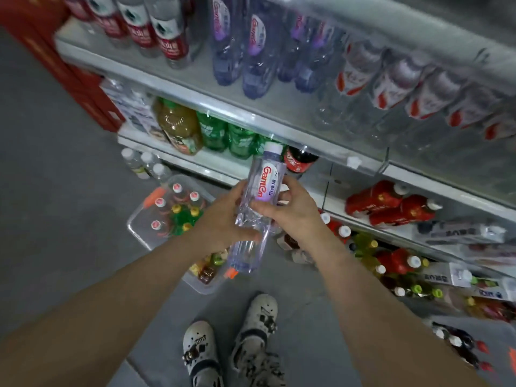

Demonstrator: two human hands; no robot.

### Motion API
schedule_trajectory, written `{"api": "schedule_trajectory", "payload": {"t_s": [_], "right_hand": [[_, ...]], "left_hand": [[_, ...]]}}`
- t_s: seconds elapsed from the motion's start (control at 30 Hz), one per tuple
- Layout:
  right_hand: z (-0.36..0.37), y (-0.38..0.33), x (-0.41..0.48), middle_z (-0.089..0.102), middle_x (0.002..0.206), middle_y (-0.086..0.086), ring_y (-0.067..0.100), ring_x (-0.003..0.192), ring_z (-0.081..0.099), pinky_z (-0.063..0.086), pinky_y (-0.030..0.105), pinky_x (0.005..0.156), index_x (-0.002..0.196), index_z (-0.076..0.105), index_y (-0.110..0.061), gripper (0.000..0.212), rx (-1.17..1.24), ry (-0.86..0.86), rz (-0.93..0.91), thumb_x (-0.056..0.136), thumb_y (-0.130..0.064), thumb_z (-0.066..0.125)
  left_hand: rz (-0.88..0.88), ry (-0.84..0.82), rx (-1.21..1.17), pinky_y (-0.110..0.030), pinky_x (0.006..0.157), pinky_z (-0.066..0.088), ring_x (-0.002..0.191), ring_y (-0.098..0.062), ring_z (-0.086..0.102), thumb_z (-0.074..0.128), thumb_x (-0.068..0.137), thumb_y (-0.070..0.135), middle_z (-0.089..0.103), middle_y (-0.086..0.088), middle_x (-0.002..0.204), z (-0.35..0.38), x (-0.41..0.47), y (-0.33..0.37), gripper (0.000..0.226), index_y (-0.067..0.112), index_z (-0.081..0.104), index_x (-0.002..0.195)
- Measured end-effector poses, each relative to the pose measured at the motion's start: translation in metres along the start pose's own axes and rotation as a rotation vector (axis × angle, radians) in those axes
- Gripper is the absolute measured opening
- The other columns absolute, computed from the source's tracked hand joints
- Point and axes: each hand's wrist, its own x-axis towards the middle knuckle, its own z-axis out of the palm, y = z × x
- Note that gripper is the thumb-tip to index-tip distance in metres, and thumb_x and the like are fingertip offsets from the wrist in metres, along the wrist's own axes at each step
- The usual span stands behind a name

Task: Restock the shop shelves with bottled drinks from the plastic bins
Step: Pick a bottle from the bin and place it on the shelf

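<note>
- A plastic bin (133,223) of mixed drinks sits on the floor beyond our left hand (223,222), and a cola bottle (298,162) stands just behind.
- Matching purple bottles (252,57) stand on the upper shelf (201,76).
- We hold the water bottle (261,191) in mid-air, with left fingers wrapped round its middle and our right hand (291,212) gripping by the label.
- Its long axis runs nearly upright, cap towards the shelves and base towards our shoes (231,344).

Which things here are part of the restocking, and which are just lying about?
In the job: purple-label water bottle, gripped by left hand and right hand; matching bottles on the shelf; clear bin of drinks.
Just there: red crates; cola bottle; shoes.
</note>
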Motion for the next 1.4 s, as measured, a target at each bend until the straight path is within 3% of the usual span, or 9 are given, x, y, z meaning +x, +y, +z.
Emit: {"api": "schedule_trajectory", "payload": {"t_s": [0.2, 0.3, 0.5, 0.6, 0.87, 1.0, 1.13, 1.33, 1.4], "right_hand": [[-0.013, -0.047, 0.055, 0.073, 0.107, -0.001, 0.019, 0.096, 0.072, 0.059, 0.051, 0.088, 0.117, 0.05, -0.03, 0.073, 0.02, 0.019, -0.066, 0.056, -0.035, 0.091], [-0.032, -0.067, 0.076, 0.074, 0.104, 0.0, 0.02, 0.092, 0.073, 0.059, 0.05, 0.086, 0.116, 0.048, -0.029, 0.066, -0.008, 0.057, -0.075, 0.066, -0.028, 0.092], [-0.055, -0.092, 0.111, 0.071, 0.108, -0.002, 0.015, 0.095, 0.069, 0.057, 0.041, 0.09, 0.126, 0.047, -0.023, 0.067, -0.082, 0.183, -0.168, 0.074, -0.024, 0.089], [-0.063, -0.099, 0.13, 0.067, 0.1, -0.009, 0.014, 0.092, 0.068, 0.056, 0.037, 0.088, 0.124, 0.048, -0.023, 0.064, -0.088, 0.291, -0.201, 0.074, -0.028, 0.089], [-0.074, -0.113, 0.168, 0.071, 0.115, 0.004, 0.024, 0.1, 0.07, 0.057, 0.043, 0.09, 0.132, 0.05, -0.017, 0.078, -0.057, 0.499, -0.326, 0.066, -0.023, 0.091], [-0.072, -0.114, 0.18, 0.067, 0.117, 0.005, 0.025, 0.103, 0.066, 0.053, 0.041, 0.095, 0.124, 0.05, -0.016, 0.067, -0.024, 0.534, -0.38, 0.07, -0.019, 0.09], [-0.065, -0.107, 0.191, 0.064, 0.116, 0.006, 0.025, 0.106, 0.064, 0.053, 0.039, 0.093, 0.13, 0.048, -0.009, 0.076, -0.042, 0.603, -0.456, 0.068, -0.016, 0.091], [-0.059, -0.093, 0.206, 0.058, 0.106, -0.012, 0.013, 0.1, 0.064, 0.057, 0.034, 0.09, 0.128, 0.049, -0.012, 0.075, 0.023, 0.623, -0.534, 0.066, -0.007, 0.09], [-0.059, -0.091, 0.211, 0.058, 0.104, -0.015, 0.011, 0.098, 0.064, 0.057, 0.033, 0.089, 0.129, 0.05, -0.01, 0.074, 0.043, 0.633, -0.576, 0.067, -0.007, 0.09]], "left_hand": [[0.027, 0.111, -0.016, -0.048, 0.097, 0.052, 0.117, -0.023, 0.059, 0.087, 0.055, 0.047, 0.052, -0.001, 0.134, -0.031, 0.048, 0.031, 0.11, 0.05, 0.027, 0.148], [0.045, 0.132, -0.013, -0.046, 0.101, 0.049, 0.12, -0.023, 0.057, 0.088, 0.07, 0.027, 0.049, 0.0, 0.14, -0.036, 0.072, 0.048, 0.101, 0.03, 0.03, 0.152], [0.077, 0.176, -0.098, -0.015, 0.087, 0.051, 0.109, -0.011, 0.058, 0.08, 0.079, 0.01, 0.055, 0.005, 0.122, -0.041, 0.114, 0.063, 0.072, 0.018, 0.043, 0.14], [0.096, 0.216, -0.042, -0.032, 0.097, 0.052, 0.114, -0.017, 0.056, 0.08, 0.08, 0.013, 0.048, -0.007, 0.132, -0.038, 0.132, 0.065, 0.075, 0.023, 0.042, 0.144], [0.14, 0.138, -0.163, -0.023, 0.095, 0.047, 0.124, -0.015, 0.052, 0.07, 0.089, 0.01, 0.036, 0.004, 0.15, -0.039, 0.174, 0.088, 0.079, 0.025, 0.027, 0.153], [0.132, 0.108, -0.243, -0.025, 0.098, 0.044, 0.131, -0.013, 0.047, 0.063, 0.093, 0.005, 0.035, 0.017, 0.147, -0.042, 0.189, 0.088, 0.078, 0.032, 0.022, 0.154], [0.141, 0.074, -0.288, -0.022, 0.1, 0.04, 0.127, -0.004, 0.041, 0.057, 0.094, -0.002, 0.041, 0.039, 0.117, -0.044, 0.203, 0.078, 0.069, 0.046, 0.028, 0.134], [0.188, 0.067, -0.287, -0.004, 0.082, 0.044, 0.095, 0.024, 0.052, 0.055, 0.092, -0.01, 0.049, 0.029, 0.115, -0.041, 0.223, 0.062, 0.067, 0.037, 0.032, 0.133], [0.196, 0.092, -0.253, -0.007, 0.086, 0.046, 0.109, 0.014, 0.052, 0.058, 0.091, -0.008, 0.052, 0.022, 0.124, -0.04, 0.228, 0.059, 0.073, 0.032, 0.03, 0.145]]}}
